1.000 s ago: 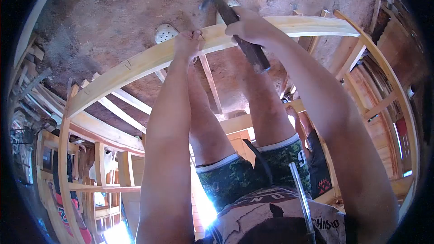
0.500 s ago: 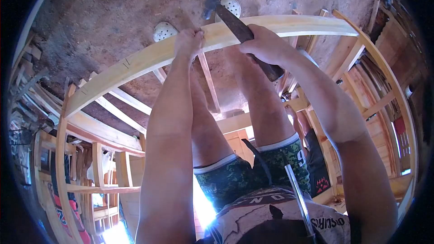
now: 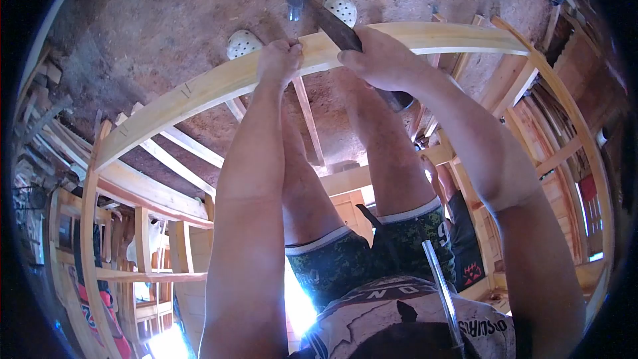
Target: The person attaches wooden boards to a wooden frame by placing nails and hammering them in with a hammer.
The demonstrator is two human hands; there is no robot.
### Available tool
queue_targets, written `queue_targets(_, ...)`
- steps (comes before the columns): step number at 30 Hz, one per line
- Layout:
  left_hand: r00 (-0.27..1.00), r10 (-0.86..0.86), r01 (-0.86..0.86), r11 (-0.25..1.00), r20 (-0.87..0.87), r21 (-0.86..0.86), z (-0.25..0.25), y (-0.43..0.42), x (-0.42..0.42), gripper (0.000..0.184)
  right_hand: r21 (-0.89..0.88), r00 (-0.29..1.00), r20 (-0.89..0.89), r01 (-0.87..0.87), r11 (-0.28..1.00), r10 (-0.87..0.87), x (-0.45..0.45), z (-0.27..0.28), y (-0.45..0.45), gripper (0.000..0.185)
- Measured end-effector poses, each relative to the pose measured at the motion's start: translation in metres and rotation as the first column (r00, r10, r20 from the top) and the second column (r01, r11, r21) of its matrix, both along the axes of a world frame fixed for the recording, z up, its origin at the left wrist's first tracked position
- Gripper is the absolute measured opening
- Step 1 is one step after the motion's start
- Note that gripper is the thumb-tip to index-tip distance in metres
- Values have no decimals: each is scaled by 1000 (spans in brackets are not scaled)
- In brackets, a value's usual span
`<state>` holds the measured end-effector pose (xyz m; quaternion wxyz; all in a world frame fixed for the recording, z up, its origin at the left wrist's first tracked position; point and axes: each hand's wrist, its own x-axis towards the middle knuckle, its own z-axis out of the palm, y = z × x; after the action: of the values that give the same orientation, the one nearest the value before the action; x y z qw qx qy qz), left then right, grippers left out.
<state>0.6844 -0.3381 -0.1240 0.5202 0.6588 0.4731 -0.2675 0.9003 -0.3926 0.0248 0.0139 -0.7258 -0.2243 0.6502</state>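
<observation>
A hammer with a thick dark handle (image 3: 330,24) is in my right hand (image 3: 385,60), its fingers wrapped round the grip. The metal hammer head (image 3: 297,1) is smeared by motion and hangs past the far side of a pale wooden board (image 3: 199,93). That board runs across in front of me and looks bowed through the lens. My left hand (image 3: 279,61) is closed in a fist against the board, left of the hammer. What its fingers pinch, if anything, is hidden. Short pencil marks (image 3: 185,87) show on the board's left part.
The board meets wooden uprights at left (image 3: 94,153) and right (image 3: 565,100). Pale slats (image 3: 179,166) lie below it. My perforated white shoes (image 3: 341,8) stand on the dirt floor (image 3: 166,13). Wood scraps (image 3: 46,119) are piled at far left. A person's leg (image 3: 444,176) shows behind.
My right hand has shifted slightly left and up with the hammer, and its head has swung left. My left hand stays at nearly the same place on the board.
</observation>
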Motion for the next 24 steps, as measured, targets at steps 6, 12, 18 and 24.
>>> queue_targets(6, 990, -57, 40, 991, -127, -129, 19, 14, 12, 30, -190, 967, -225, -162, 968, 118, 19, -1, 27, 43)
queue_targets(12, 993, -66, 55, 991, -94, -121, 6, 7, 4, 31, 121, 981, 103, 150, 981, -162, 6, 10, 23, 30)
queue_targets(18, 964, -248, 245, 968, -94, -47, 7, 11, 8, 30, -159, 990, -119, -95, 983, 76, 17, 6, 26, 34)
queue_targets(24, 991, -110, 102, 989, -74, -105, 15, 13, 9, 29, 91, 978, 69, 191, 977, -197, 1, 4, 8, 30)
